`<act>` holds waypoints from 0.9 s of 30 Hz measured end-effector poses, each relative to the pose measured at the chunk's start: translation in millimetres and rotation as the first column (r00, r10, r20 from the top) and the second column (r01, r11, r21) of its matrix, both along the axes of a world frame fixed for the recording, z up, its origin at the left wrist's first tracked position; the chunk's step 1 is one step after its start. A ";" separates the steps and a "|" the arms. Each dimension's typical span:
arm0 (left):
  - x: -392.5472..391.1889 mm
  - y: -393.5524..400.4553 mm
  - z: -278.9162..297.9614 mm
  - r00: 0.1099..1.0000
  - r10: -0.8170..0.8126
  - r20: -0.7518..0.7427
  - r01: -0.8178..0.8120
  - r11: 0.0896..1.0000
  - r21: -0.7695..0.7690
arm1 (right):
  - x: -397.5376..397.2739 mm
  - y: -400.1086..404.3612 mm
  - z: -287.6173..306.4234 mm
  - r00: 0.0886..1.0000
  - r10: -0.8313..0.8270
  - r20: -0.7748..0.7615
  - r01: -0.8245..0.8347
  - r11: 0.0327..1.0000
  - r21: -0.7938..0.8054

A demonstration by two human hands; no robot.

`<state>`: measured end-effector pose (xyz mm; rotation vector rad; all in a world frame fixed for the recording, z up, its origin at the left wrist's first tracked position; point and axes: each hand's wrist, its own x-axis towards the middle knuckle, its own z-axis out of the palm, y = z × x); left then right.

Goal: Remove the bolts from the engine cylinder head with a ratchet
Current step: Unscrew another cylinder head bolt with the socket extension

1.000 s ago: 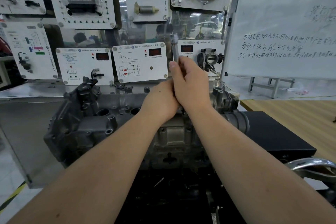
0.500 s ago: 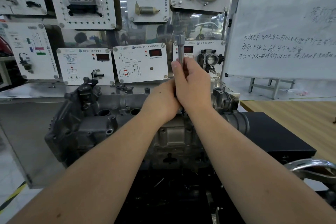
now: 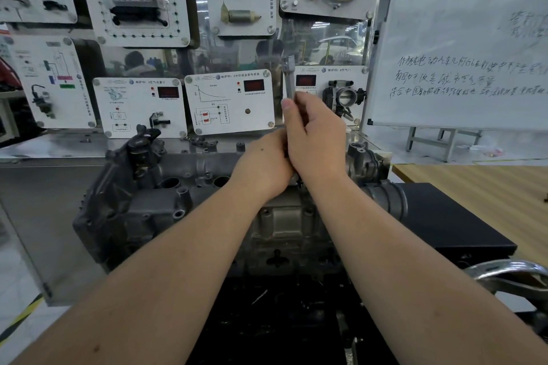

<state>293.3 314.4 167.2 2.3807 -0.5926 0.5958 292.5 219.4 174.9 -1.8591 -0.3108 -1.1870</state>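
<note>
the ratchet (image 3: 289, 75) stands almost upright over the back edge of the engine cylinder head (image 3: 178, 201), its handle pointing up and a touch away from the person, with only the top end showing above the fingers. the right hand (image 3: 315, 136) is wrapped round the handle, thumb up along its near side, so the grip sits on the middle of the shaft and the working end lies straight below it, hidden. the left hand (image 3: 264, 166) is tucked in against the right one lower down, fingers curled out of sight; it looks to be steadying the head of the tool, but what it actually holds cannot be made out (the bolt and the socket are both covered by the two hands). the long axis of the tool runs bottom to top, so my reading is that any swing of the handle has to sweep left or right about that hidden lower end, and the right hand, higher on the lever, is the one placed to do it. counted: one ratchet, one cylinder head, two hands on the job, and two open round bores (image 3: 169, 182) visible on the head to the left of the hands. no loose bolts can be picked out with certainty. behind stand instrument panels (image 3: 231, 101) and a whiteboard (image 3: 462, 38).
</note>
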 end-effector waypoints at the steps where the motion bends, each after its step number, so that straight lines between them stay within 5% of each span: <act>1: 0.0 -0.1 -0.4 1.000 0.001 0.001 -0.001 1.000 0.011 | -0.3 0.4 -0.1 1.000 -0.006 -0.003 0.005 1.000 -0.003; 19: -5.8 -0.1 1.2 0.997 -0.073 0.014 0.072 0.996 0.054 | -0.4 -0.7 1.1 0.997 0.031 -0.067 -0.026 0.997 0.075; 27: -0.5 -0.7 -0.9 0.999 0.009 0.047 -0.012 0.998 0.068 | -3.7 1.0 0.0 1.000 0.014 -0.017 -0.014 1.000 -0.009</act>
